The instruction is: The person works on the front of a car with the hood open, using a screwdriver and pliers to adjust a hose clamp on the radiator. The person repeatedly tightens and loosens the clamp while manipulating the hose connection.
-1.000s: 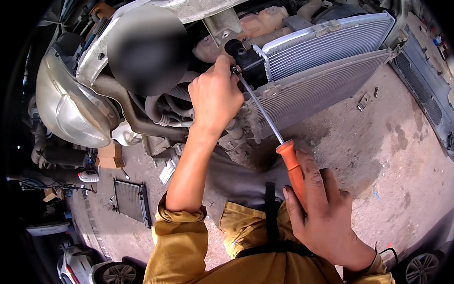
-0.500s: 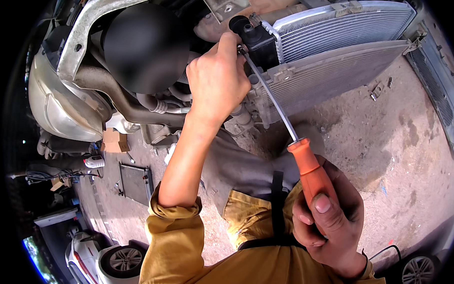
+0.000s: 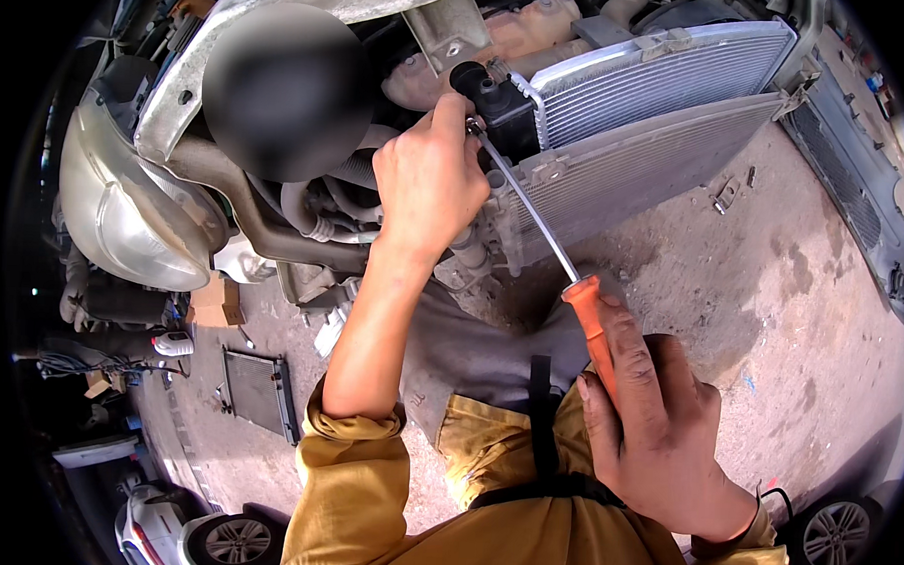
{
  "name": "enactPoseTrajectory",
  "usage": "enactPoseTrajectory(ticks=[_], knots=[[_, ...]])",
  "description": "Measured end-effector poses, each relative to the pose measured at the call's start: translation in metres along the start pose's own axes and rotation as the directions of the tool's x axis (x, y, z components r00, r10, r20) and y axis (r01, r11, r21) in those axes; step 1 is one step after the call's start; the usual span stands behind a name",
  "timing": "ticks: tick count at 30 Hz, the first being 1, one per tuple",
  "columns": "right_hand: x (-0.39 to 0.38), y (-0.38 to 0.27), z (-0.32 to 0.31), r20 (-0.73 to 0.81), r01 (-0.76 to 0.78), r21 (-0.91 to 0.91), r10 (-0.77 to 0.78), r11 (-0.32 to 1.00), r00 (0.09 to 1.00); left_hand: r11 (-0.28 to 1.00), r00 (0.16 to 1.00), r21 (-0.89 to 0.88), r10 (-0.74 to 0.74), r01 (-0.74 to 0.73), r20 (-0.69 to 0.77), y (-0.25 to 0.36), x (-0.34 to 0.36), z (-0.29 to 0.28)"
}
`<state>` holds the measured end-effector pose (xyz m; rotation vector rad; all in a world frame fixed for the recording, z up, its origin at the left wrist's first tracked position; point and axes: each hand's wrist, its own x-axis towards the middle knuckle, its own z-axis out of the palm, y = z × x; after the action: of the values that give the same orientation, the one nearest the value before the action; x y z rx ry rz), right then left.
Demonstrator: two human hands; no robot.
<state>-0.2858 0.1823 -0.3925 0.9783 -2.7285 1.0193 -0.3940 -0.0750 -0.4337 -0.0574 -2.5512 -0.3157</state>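
A screwdriver point(image 3: 529, 208) with a long metal shaft and an orange handle slants across the middle of the view. My right hand point(image 3: 671, 420) is closed round its handle, back of the hand up, with the index finger laid along it. The shaft's tip meets a small metal piece by the fingertips of my left hand point(image 3: 430, 187). Those left fingers are bent and pressed together; what they pinch is hidden. Just beyond them is the black end tank point(image 3: 508, 113) of a silver radiator point(image 3: 668, 81). A greyer finned condenser point(image 3: 635, 169) hangs in front of it.
A headlight point(image 3: 136, 197) and the bare metal car frame point(image 3: 169, 103) stand at left. A blurred round patch covers part of the engine bay. Behind lie a loose radiator point(image 3: 254, 390) and a cardboard box point(image 3: 215, 302). A grey panel point(image 3: 844, 162) is at far right.
My right hand has rolled over on the screwdriver handle, from thumb on top to back of the hand up. My left hand keeps its place by the tip. The view has shifted slightly.
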Motion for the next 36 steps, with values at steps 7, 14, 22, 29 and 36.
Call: enactPoseTrajectory(ticks=[7, 14, 22, 29, 36], knots=[[-0.004, -0.003, 0.017, 0.162, -0.299, 0.886, 0.367, 0.355, 0.916, 0.999, 0.999, -0.044, -0.031, 0.031, 0.007, 0.002, 0.0, 0.002], [-0.004, -0.015, 0.013, 0.487, -0.3, 0.82, 0.319, -0.487, 0.813, 1.0, 1.0, -0.001, 0.019, -0.019, 0.004, -0.003, -0.001, 0.003], [-0.003, -0.004, -0.005, 0.042, -0.179, 0.375, 0.176, 0.909, 0.983, 0.987, 0.982, -0.065, -0.141, 0.15, 0.125, 0.007, 0.004, -0.009], [-0.005, 0.001, 0.004, -0.1, -0.043, 0.214, 0.065, 0.976, 0.993, 0.964, 0.95, -0.186, -0.134, 0.191, 0.281, 0.005, 0.013, -0.02], [0.001, -0.008, -0.005, 0.077, -0.22, 0.425, 0.206, 0.878, 0.975, 0.957, 0.963, -0.171, -0.201, 0.232, 0.181, 0.009, 0.011, -0.014]])
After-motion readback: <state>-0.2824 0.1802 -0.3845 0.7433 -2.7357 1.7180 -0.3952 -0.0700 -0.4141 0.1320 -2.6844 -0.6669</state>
